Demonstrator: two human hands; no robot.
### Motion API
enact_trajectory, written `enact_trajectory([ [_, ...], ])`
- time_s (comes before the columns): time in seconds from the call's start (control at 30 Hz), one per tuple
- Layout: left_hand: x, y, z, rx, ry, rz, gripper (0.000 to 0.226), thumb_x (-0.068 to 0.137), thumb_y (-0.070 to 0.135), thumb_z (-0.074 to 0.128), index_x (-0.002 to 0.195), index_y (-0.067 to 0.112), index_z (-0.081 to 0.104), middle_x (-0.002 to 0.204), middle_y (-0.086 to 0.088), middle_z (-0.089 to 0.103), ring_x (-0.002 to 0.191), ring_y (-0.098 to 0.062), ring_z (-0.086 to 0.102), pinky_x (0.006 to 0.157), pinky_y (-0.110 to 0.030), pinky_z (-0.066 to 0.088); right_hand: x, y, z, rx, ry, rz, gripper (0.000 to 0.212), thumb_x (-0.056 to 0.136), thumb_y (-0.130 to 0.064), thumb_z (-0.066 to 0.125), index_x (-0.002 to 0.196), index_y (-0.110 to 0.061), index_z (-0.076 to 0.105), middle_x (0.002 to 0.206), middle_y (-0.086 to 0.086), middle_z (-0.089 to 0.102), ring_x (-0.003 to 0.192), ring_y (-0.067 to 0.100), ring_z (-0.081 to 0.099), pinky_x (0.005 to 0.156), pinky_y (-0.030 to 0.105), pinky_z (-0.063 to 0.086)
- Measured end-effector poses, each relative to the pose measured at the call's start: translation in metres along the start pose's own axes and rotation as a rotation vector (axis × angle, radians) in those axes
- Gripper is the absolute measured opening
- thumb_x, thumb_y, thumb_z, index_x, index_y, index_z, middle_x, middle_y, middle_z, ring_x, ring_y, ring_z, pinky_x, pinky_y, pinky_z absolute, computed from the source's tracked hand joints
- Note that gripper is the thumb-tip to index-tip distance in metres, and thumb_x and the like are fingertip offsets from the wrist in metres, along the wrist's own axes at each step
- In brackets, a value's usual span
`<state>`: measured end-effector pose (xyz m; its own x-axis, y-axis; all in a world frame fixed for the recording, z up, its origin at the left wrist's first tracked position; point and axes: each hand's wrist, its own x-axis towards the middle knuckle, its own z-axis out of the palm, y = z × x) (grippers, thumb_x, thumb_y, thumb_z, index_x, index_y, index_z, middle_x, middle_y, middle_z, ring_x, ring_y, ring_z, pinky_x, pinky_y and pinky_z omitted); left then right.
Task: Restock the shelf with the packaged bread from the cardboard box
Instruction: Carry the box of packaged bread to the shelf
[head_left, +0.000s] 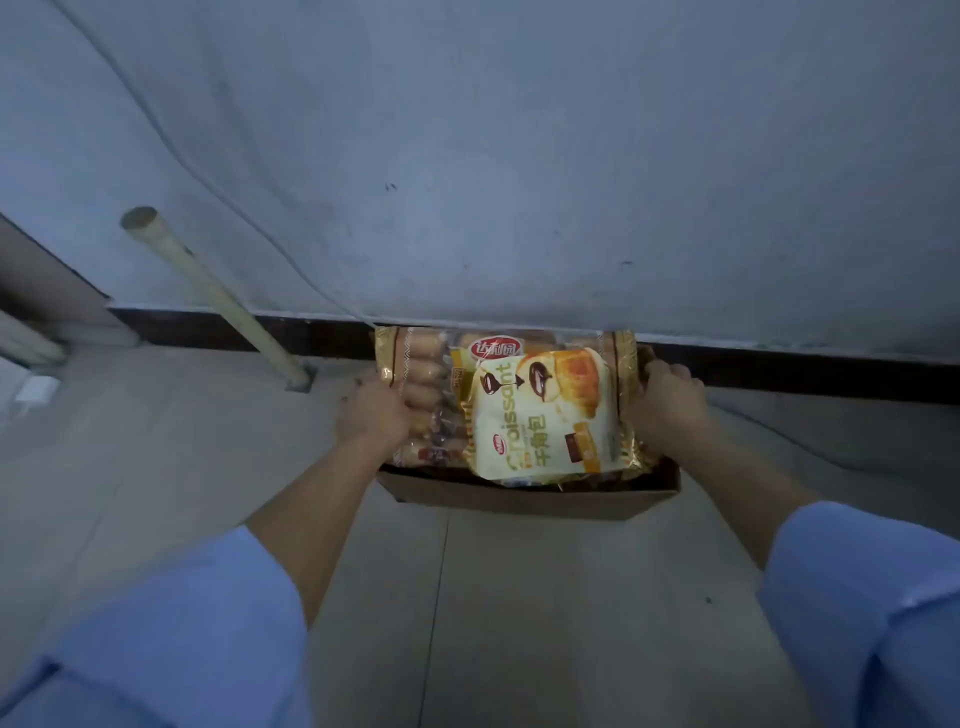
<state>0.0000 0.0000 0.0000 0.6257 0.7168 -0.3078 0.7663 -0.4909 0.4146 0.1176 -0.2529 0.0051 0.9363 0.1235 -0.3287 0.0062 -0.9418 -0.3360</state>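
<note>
A brown cardboard box (524, 501) sits on the floor against the wall. On top lies a cream croissant pack (540, 415) over a larger gold-edged clear pack of small bread rolls (423, 395). My left hand (371, 410) grips the left side of the box at the bread roll pack. My right hand (667, 397) grips the right side by the pack's gold edge. Whether each hand holds the box wall or the pack, I cannot tell. No shelf is in view.
A grey wall (519, 156) with a dark baseboard (805, 371) rises right behind the box. A pale pole (218, 296) leans from the floor at left, and a thin cable (218, 200) runs down the wall. Tiled floor (519, 623) lies in front.
</note>
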Motion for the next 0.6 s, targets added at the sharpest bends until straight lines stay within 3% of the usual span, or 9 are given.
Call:
enact_trajectory([
  [0.17,0.029,-0.009,0.03,0.013,-0.067,-0.062,0.031,0.094,0.003,0.043,0.12,-0.008,0.056,0.124,-0.023,0.058,0.117,-0.038,0.054,0.091,-0.037,0.043,0.032,0.024,0.036,0.117,0.043,0.197,0.049,0.093,-0.019,0.047,0.137,-0.002,0.032,0.138,0.022,0.042,0.127,0.038,0.043,0.102,0.049,0.04],
  [0.27,0.033,-0.008,0.039,0.043,-0.031,-0.06,0.029,0.092,0.003,0.045,0.117,-0.007,0.058,0.125,-0.025,0.058,0.118,-0.037,0.054,0.089,-0.035,0.043,0.041,0.034,0.052,0.18,0.0,0.254,0.045,0.093,-0.024,0.049,0.132,-0.004,0.039,0.127,0.02,0.055,0.118,0.036,0.053,0.096,0.046,0.044],
  [0.4,0.044,-0.016,0.042,-0.006,0.014,-0.083,0.029,0.091,0.002,0.045,0.117,-0.006,0.057,0.123,-0.026,0.058,0.117,-0.038,0.054,0.098,-0.037,0.042,0.047,0.042,0.06,0.181,-0.022,0.269,0.038,0.092,-0.024,0.053,0.124,-0.004,0.048,0.118,0.017,0.06,0.11,0.033,0.058,0.087,0.039,0.045],
  [0.5,0.054,-0.018,0.046,-0.118,0.084,-0.135,0.032,0.092,0.006,0.041,0.121,0.0,0.052,0.12,-0.024,0.06,0.111,-0.039,0.057,0.098,-0.045,0.046,0.053,0.047,0.062,0.165,-0.015,0.285,0.03,0.094,-0.026,0.051,0.112,-0.003,0.058,0.106,0.016,0.064,0.09,0.03,0.059,0.073,0.034,0.043],
  [0.6,0.059,-0.017,0.051,-0.068,0.025,-0.206,0.039,0.098,0.009,0.036,0.135,-0.001,0.044,0.13,-0.023,0.055,0.119,-0.039,0.054,0.096,-0.04,0.044,0.06,0.053,0.067,0.209,-0.01,0.302,0.031,0.093,-0.027,0.052,0.113,-0.004,0.058,0.107,0.017,0.065,0.096,0.033,0.062,0.077,0.037,0.046],
])
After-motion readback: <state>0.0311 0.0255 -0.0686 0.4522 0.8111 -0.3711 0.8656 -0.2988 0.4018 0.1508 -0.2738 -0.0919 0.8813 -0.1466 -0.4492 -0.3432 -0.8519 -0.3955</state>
